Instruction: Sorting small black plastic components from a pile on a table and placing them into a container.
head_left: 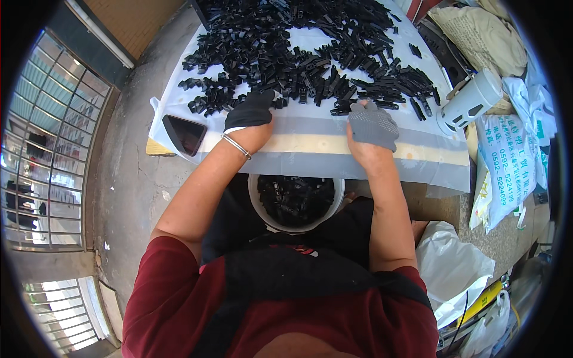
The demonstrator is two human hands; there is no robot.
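Note:
A thick spread of small black plastic parts (256,59) covers much of the white sheet (310,39) on the table. At its near edge is my left hand (252,112), in a black glove, beside the short clip-like pieces; its fingers blend into the dark parts. My right hand (374,125), in a grey dotted glove, is curled with its fingertips against the near edge of the long, narrow black pieces (385,92). Whatever it may hold is hidden. Below the table edge, between my legs, a round whitish bucket (255,200) contains more black parts.
A dark phone (185,134) lies at the table's left corner. On the right stand a pale grey plastic cylinder (471,101) with cutouts, printed plastic bags (504,167) and a cloth sack (480,42). A white bag (450,262) is by my right arm. Barred windows (54,137) are at left.

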